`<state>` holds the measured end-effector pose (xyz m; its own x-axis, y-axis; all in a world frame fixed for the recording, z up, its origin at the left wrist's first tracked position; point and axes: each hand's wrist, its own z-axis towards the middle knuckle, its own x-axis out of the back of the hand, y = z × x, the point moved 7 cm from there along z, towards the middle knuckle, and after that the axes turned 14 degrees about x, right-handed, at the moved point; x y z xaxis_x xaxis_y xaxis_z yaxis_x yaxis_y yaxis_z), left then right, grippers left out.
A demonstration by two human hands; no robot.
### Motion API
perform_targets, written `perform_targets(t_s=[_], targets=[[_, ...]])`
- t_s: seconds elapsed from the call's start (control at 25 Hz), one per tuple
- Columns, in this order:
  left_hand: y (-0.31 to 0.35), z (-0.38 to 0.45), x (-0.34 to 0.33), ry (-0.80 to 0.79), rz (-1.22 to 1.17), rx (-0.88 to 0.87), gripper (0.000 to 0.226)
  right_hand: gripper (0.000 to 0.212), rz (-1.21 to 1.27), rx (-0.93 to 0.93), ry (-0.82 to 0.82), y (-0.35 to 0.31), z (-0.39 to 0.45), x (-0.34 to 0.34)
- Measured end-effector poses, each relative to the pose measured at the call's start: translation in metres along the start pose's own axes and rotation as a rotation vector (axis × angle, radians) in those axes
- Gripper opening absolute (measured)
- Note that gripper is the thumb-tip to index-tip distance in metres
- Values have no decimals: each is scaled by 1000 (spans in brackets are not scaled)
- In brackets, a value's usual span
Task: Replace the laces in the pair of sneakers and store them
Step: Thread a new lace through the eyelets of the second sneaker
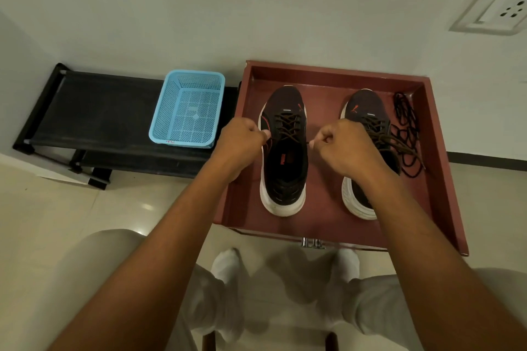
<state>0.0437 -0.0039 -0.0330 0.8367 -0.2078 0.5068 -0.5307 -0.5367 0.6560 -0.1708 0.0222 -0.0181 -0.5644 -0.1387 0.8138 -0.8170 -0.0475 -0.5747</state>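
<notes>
Two dark sneakers with white soles stand side by side in a reddish-brown tray [322, 225]. The left sneaker [283, 168] carries a brown lace [288, 125] crossed through its eyelets. My left hand [242, 139] is closed on one end of that lace at the shoe's left side. My right hand [342, 145] is closed on the other end at its right side. Behind my right wrist, the right sneaker [362, 111] has a brown lace [399, 145] trailing loose. A pile of black laces [405, 122] lies at the tray's right edge.
An empty blue plastic basket [188, 110] sits on a low black shoe rack [99, 111] left of the tray. A white wall with a socket [496, 11] stands behind. My knees and white-socked feet [228, 265] are on the tiled floor below the tray.
</notes>
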Motion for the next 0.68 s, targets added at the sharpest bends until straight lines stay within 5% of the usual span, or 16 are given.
perform_targets(t_s=[0.16, 0.48, 0.68], targets=[[13, -9, 2, -205, -58, 27, 28, 23, 110, 0, -85, -7, -3, 7], [49, -37, 25, -380, -147, -116, 29, 23, 771, -78, 52, -38, -17, 39], [71, -60, 39, -473, -215, -241, 28, 31, 992, -32, -48, -57, -20, 56]])
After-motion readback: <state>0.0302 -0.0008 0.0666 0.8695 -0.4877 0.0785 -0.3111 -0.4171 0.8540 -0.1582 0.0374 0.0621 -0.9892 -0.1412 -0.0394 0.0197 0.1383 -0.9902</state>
